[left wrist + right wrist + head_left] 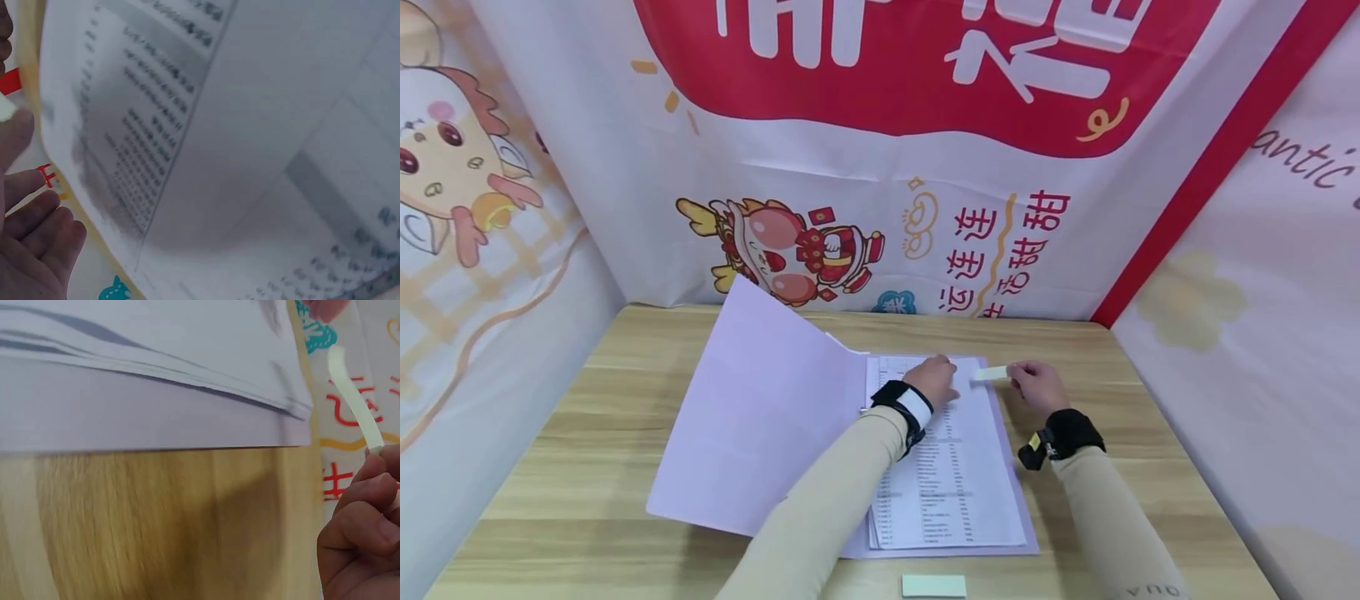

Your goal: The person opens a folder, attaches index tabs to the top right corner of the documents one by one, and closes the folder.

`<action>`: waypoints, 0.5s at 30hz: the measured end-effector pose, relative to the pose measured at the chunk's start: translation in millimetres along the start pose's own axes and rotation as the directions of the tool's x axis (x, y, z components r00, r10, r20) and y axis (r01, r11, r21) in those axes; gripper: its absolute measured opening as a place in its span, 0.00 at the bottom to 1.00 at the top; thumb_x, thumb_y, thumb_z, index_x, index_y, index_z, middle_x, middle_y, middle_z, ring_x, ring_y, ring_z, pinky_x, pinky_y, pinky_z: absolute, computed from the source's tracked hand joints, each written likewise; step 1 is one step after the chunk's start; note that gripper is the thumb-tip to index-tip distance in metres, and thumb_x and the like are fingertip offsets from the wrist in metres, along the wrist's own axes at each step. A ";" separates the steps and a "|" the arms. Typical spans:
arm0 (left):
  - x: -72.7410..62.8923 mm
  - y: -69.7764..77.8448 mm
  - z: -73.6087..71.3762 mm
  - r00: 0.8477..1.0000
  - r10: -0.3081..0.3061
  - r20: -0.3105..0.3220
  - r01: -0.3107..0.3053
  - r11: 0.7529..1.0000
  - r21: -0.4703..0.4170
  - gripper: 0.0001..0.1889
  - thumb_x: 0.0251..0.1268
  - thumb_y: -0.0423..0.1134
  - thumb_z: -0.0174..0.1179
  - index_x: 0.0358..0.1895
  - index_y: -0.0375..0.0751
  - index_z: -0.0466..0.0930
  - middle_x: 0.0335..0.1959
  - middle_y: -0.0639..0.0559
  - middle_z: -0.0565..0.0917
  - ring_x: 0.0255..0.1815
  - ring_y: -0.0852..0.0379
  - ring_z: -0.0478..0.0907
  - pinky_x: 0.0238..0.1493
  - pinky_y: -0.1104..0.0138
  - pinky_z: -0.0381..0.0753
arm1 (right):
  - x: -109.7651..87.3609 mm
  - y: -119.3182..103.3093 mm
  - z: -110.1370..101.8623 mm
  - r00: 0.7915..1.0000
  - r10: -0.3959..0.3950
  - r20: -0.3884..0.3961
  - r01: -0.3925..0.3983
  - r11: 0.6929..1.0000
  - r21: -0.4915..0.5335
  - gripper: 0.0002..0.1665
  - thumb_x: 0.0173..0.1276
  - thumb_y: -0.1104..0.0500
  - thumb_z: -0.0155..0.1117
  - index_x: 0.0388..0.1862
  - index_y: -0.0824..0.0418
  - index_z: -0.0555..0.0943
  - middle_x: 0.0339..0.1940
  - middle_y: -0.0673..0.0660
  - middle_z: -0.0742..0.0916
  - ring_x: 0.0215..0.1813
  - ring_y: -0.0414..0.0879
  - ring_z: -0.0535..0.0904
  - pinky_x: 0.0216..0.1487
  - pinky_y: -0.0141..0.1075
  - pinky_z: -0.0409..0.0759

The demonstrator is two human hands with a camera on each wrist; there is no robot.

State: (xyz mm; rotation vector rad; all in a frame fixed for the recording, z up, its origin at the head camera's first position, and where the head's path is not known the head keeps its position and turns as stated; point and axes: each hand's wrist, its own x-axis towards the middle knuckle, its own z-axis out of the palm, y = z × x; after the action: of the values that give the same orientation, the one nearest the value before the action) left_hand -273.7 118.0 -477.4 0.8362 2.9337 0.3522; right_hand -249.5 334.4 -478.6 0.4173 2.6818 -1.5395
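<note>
A light purple folder lies open on the table, its left cover raised at a slant. Printed sheets with rows of text fill its right side. Over the top of these sheets is my left hand, its fingers relaxed and apart in the left wrist view. Beyond the folder's upper right edge, my right hand pinches one end of a pale green sticky note. The strip's free end reaches over the page toward my left hand, curving slightly in the right wrist view.
A pale green sticky note pad lies below the folder at the table's front. The wooden table is bordered at the back and sides by printed cloth. A metal clip at the folder's spine is partly hidden by the left wrist.
</note>
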 end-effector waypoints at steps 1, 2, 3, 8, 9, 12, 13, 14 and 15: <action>1.2 0.1 4.2 1.000 0.012 0.014 -0.013 1.000 0.024 0.25 0.69 0.51 0.67 0.63 0.42 0.82 0.62 0.47 0.81 0.63 0.53 0.78 0.63 0.64 0.78 | 2.1 1.8 2.4 1.000 0.007 -0.010 -0.007 1.000 0.011 0.20 0.79 0.56 0.56 0.49 0.75 0.80 0.26 0.51 0.79 0.25 0.40 0.72 0.26 0.31 0.71; 2.3 0.0 8.7 0.999 0.020 0.025 -0.021 0.999 0.044 0.28 0.69 0.54 0.66 0.65 0.42 0.80 0.65 0.47 0.79 0.66 0.52 0.76 0.65 0.63 0.76 | 4.7 3.8 5.2 0.999 0.016 -0.027 -0.016 1.000 0.020 0.20 0.79 0.56 0.56 0.48 0.75 0.80 0.26 0.51 0.79 0.26 0.40 0.72 0.27 0.30 0.71; 2.7 0.2 12.3 0.999 0.023 0.034 -0.026 0.998 0.062 0.30 0.69 0.58 0.64 0.66 0.42 0.79 0.67 0.47 0.77 0.68 0.52 0.74 0.67 0.63 0.74 | 7.0 5.5 7.9 0.999 0.026 -0.042 -0.025 0.999 0.025 0.20 0.79 0.55 0.56 0.48 0.75 0.80 0.27 0.51 0.79 0.27 0.40 0.72 0.29 0.31 0.72; 3.5 0.2 27.8 0.998 0.011 0.058 -0.018 0.993 0.121 0.39 0.65 0.68 0.61 0.70 0.43 0.75 0.72 0.48 0.73 0.73 0.51 0.69 0.71 0.57 0.70 | 17.6 11.8 22.9 0.995 0.065 -0.078 -0.061 0.997 0.051 0.21 0.80 0.53 0.54 0.48 0.72 0.81 0.31 0.54 0.81 0.32 0.43 0.74 0.33 0.33 0.74; 2.7 0.7 28.9 0.998 0.011 0.060 -0.019 0.991 0.133 0.40 0.64 0.69 0.61 0.70 0.44 0.75 0.71 0.49 0.74 0.72 0.51 0.69 0.71 0.56 0.70 | 18.9 12.5 25.5 0.994 0.075 -0.078 -0.070 0.996 0.056 0.21 0.81 0.52 0.54 0.49 0.71 0.81 0.32 0.54 0.81 0.32 0.44 0.74 0.33 0.33 0.73; 1.2 2.4 31.0 0.998 0.017 0.064 -0.027 0.986 0.165 0.42 0.61 0.71 0.61 0.69 0.44 0.74 0.69 0.49 0.75 0.70 0.52 0.71 0.68 0.56 0.72 | 22.6 15.4 31.5 0.991 0.099 -0.092 -0.095 0.994 0.047 0.21 0.81 0.53 0.53 0.50 0.71 0.81 0.32 0.54 0.80 0.32 0.44 0.73 0.33 0.33 0.72; 1.1 3.1 31.2 0.998 0.021 0.058 -0.031 0.985 0.172 0.43 0.60 0.72 0.62 0.69 0.43 0.74 0.67 0.49 0.76 0.69 0.52 0.72 0.67 0.56 0.73 | 23.7 16.2 32.9 0.990 0.101 -0.102 -0.097 0.995 0.035 0.20 0.81 0.53 0.53 0.49 0.71 0.81 0.31 0.54 0.80 0.31 0.44 0.73 0.32 0.33 0.71; 1.0 4.0 31.2 0.998 0.024 0.050 -0.033 0.983 0.180 0.44 0.60 0.72 0.63 0.70 0.43 0.73 0.67 0.49 0.76 0.68 0.51 0.72 0.66 0.56 0.74 | 24.4 16.6 34.0 0.989 0.099 -0.108 -0.097 0.995 0.023 0.20 0.81 0.53 0.53 0.48 0.70 0.81 0.31 0.54 0.80 0.31 0.44 0.73 0.32 0.32 0.71; 1.2 4.9 31.1 0.999 0.025 0.042 -0.033 0.982 0.186 0.45 0.58 0.72 0.64 0.71 0.42 0.72 0.67 0.48 0.76 0.68 0.51 0.73 0.65 0.56 0.75 | 25.0 16.6 34.7 0.990 0.090 -0.112 -0.090 0.996 0.005 0.20 0.81 0.53 0.53 0.47 0.71 0.81 0.30 0.55 0.80 0.31 0.44 0.73 0.32 0.32 0.71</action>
State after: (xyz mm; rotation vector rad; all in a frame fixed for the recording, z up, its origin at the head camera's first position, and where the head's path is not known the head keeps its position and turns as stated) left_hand -268.2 128.9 -506.4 0.8968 2.9543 0.0612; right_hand -273.6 318.3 -514.1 0.6343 2.7028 -1.5354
